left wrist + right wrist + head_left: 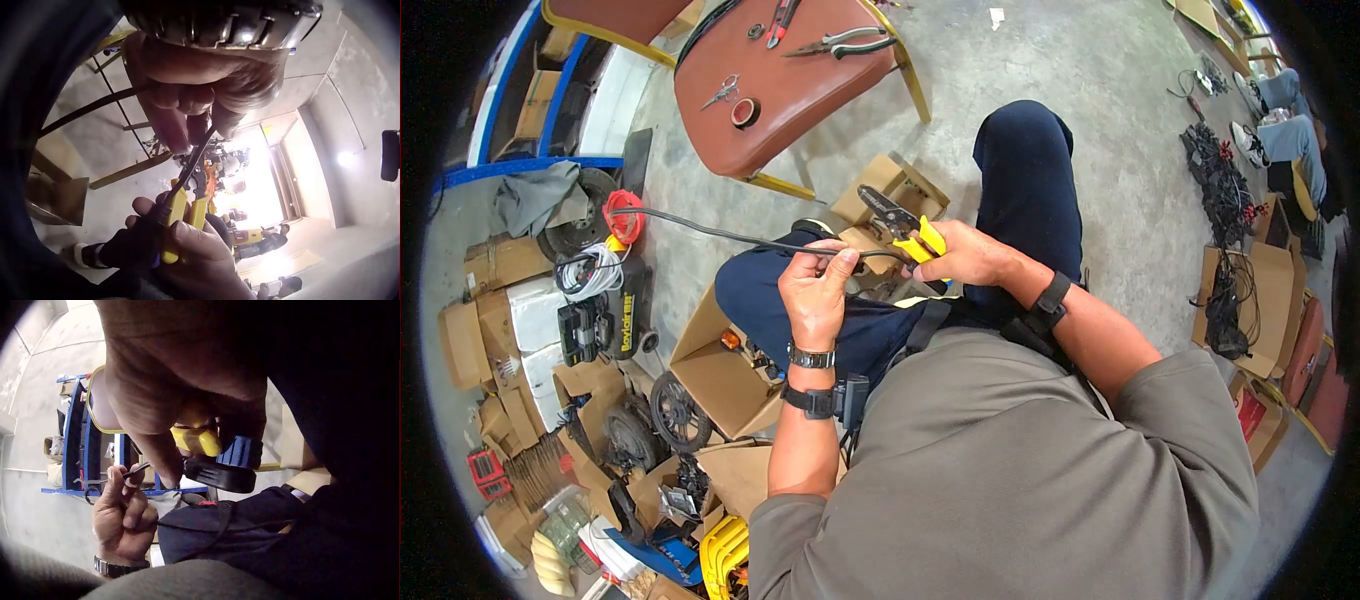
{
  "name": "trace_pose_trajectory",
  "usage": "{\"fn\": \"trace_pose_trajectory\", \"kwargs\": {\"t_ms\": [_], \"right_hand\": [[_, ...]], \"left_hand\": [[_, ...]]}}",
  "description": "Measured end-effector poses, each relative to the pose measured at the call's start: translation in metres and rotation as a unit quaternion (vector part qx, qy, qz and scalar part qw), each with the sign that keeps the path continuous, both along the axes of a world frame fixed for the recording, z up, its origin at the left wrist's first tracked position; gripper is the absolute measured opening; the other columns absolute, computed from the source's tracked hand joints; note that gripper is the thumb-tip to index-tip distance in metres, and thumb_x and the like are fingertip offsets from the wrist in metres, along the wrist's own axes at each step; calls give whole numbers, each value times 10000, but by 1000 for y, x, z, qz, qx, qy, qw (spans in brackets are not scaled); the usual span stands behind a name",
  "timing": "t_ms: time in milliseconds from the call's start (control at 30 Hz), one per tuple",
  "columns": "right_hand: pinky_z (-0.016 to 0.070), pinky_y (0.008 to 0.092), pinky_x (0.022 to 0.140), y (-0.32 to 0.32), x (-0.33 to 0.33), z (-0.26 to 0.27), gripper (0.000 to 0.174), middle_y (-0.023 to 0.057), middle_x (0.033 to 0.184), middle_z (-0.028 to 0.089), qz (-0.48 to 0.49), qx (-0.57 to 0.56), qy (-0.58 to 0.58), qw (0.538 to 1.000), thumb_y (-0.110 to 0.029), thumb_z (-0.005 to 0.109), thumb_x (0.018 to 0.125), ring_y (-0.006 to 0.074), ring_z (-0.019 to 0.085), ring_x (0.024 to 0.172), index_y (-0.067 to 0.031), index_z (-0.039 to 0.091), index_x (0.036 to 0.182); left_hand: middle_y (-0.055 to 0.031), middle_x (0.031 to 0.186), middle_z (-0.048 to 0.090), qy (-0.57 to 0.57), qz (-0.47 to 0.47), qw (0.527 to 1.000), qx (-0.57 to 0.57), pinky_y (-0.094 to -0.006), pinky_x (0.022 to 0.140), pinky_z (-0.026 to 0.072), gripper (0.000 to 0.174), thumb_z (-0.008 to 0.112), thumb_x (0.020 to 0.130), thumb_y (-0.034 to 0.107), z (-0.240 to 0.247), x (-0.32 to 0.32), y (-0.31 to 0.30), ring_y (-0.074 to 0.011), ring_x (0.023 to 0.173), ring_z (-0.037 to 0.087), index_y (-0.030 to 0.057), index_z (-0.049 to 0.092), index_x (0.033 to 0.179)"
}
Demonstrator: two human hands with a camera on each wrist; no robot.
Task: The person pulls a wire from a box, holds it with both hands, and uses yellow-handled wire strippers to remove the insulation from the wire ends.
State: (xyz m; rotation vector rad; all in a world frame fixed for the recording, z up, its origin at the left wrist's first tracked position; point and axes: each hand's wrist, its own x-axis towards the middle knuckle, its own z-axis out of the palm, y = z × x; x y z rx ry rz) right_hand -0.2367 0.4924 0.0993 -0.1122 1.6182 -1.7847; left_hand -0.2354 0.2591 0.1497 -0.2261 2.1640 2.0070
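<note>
My left hand [812, 295] pinches a black cable [720, 232] between thumb and fingers, over my left thigh. The cable runs off left towards a red ring-shaped item [626, 217] and crosses right to my other hand. My right hand [968, 256] grips yellow-handled wire strippers [890, 212], whose dark jaws point up and away from me. In the right wrist view a black oblong piece [222, 477] and a ribbed blue piece [240, 453] sit just under that hand. The cable's end near the right hand is partly hidden by its fingers.
Ahead, a brown chair seat [800, 90] bears pliers [840, 43], scissors [722, 91] and a tape roll [745, 112]. An open cardboard box [725, 375] stands by my left leg. Boxes and wheels crowd the left; bundled black cables [1220, 180] lie far right.
</note>
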Motion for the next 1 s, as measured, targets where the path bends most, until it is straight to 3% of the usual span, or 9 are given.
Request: {"fn": "trace_pose_trajectory", "kwargs": {"t_ms": [300,500,600,733,800,867,933,1000], "right_hand": [[490,285,920,-2,2,-13,341,59,1101,699,-21,-138,-38,990,-21,639,891,119,627,1007,-3,618,1231],[489,272,847,1,-1,4,256,34,1023,705,31,-45,-13,998,-49,667,875,107,618,925,-17,681,1129],[486,262,819,1,0,10,217,5,966,700,25,-54,-1,998,-83,693,839,94,609,884,-41,696,1052],[500,283,799,1,1,7,225,23,916,715,33,-26,21,999,-106,717,817,101,629,851,-32,700,1028],[507,292,795,0,1,2,227,38,887,722,43,9,29,999,-117,729,806,110,643,838,-23,702,1010],[508,296,790,-1,2,-2,226,49,873,725,37,-2,34,999,-124,739,799,117,651,835,-16,701,993],[509,302,790,-1,4,-3,226,56,872,728,35,-3,33,999,-127,744,795,126,656,835,-12,699,984],[509,308,793,-2,4,-2,227,58,883,731,38,4,27,999,-126,746,793,136,660,837,-10,696,982]], "left_hand": [[-54,845,704,-9,13,999,28,-227,703,513,127,732,887,56,-5,-1,-3,-100,758,652,-9,663,971],[-53,827,704,-7,15,1000,10,-223,687,510,140,742,880,63,-11,-3,-1,-97,738,652,-9,661,968],[-54,819,704,-10,16,1000,21,-222,683,509,145,745,878,65,-15,-4,0,-97,736,652,-12,660,967],[-50,826,703,-13,4,1000,25,-220,681,506,143,746,877,63,-15,-3,-1,-92,732,646,-12,659,962],[-16,769,668,8,2,1000,27,-186,518,353,111,730,894,77,-16,-2,5,-28,586,486,11,658,946],[-2,742,654,27,1,999,26,-171,437,277,96,723,900,82,-20,-2,6,1,512,410,22,657,937],[-8,747,658,44,2,999,23,-173,436,280,97,725,897,78,-26,-1,6,-2,513,416,21,657,936],[-33,801,682,14,-2,999,30,-206,594,430,121,736,886,63,-25,-2,2,-61,650,564,-3,655,948]]}}
